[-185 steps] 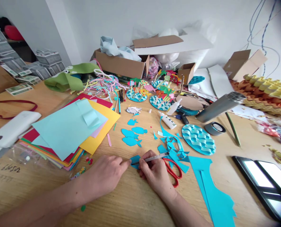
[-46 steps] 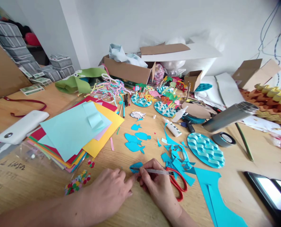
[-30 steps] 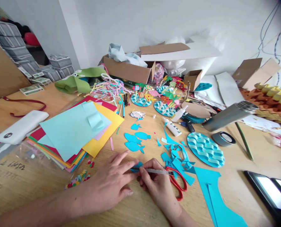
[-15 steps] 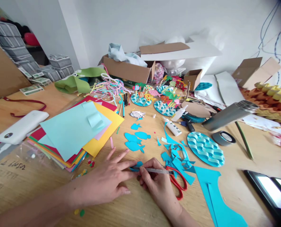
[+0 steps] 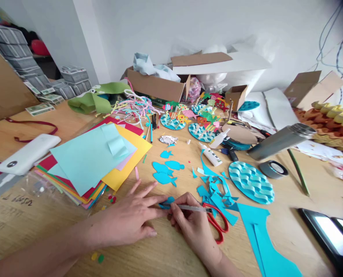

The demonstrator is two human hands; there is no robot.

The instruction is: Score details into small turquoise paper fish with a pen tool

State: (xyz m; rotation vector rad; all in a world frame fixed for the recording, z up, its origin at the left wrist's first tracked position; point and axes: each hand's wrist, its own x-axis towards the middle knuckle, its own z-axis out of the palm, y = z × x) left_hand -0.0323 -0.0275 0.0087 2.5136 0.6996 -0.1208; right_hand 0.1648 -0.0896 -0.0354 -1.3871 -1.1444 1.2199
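The left hand [image 5: 131, 221] lies flat on the bench [image 5: 171, 256], fingers spread, pinning the small blue cutout [image 5: 169, 200] between both hands. The right hand [image 5: 193, 227] curls tight around a silver pen [image 5: 193, 208], tip on the cutout.

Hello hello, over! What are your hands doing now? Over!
Left hand flat, pinning blue paper shape. Right hand gripping pen, tip on it. Red scissors close beside.
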